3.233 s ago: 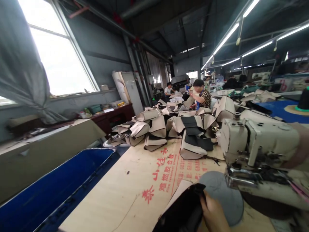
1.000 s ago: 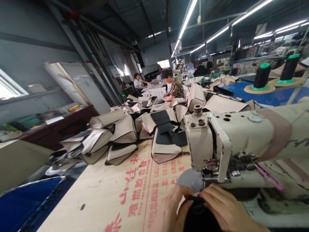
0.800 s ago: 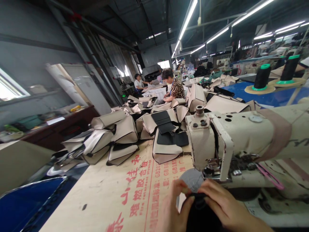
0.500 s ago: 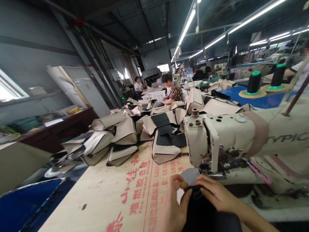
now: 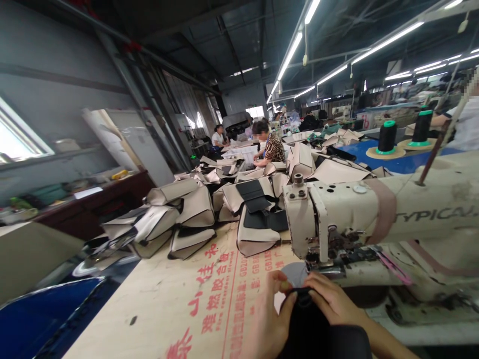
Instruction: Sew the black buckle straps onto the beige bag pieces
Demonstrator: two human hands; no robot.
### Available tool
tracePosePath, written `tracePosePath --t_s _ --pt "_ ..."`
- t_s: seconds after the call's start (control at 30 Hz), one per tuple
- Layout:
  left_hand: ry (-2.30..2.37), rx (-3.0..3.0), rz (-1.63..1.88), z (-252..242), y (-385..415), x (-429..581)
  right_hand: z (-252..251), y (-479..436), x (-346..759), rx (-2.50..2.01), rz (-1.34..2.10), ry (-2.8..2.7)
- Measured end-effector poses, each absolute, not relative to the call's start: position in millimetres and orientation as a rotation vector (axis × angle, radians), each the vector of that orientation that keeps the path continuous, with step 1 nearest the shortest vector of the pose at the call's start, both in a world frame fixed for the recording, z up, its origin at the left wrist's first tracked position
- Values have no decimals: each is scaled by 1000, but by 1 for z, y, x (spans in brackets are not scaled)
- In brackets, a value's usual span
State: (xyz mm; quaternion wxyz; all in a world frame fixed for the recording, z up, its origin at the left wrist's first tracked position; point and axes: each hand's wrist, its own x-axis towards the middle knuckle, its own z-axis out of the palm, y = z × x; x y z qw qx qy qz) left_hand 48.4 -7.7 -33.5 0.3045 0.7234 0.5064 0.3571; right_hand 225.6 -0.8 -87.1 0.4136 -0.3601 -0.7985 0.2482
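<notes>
A black piece of bag material (image 5: 310, 324) is held up near the bottom of the head view. My left hand (image 5: 271, 316) pinches its upper edge between thumb and fingers. On the other side, my right hand (image 5: 333, 301) grips the same edge, thumb close to the left thumb. A dark loop or fold shows between the two thumbs; its exact kind is unclear. Just beyond the fingers lies a grey rounded plate (image 5: 294, 274). The sewing machine (image 5: 310, 219) stands close beyond my right hand, apart from the black piece.
Plywood with red lettering (image 5: 160, 299) covers the table on the left. Beige and black bag pieces (image 5: 194, 204) are heaped behind it. Thread cones (image 5: 386, 137) stand on a blue surface at right. A co-worker (image 5: 272, 144) sits beyond the heap.
The view has shifted slightly, so the machine appears a little further left. Both hands keep their hold on the black piece, with almost no movement of the fingers.
</notes>
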Motion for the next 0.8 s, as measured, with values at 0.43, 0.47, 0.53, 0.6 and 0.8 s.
tracePosePath --t_s 0.43,0.47,0.53,0.6,0.8 --pt "1352 1660 800 -53 -12 24 -79 -4 212 -991 582 -1918" --pt "1417 1652 884 -52 -9 30 -79 -6 210 -1015 569 -1886" --pt "1530 1708 978 -46 -3 42 -81 -14 204 -1057 540 -1827" --pt "1556 1892 900 -32 2 49 -89 -26 198 -1084 536 -1737" --pt "1390 2462 369 -4 37 57 -123 -41 177 -1236 770 -1288"
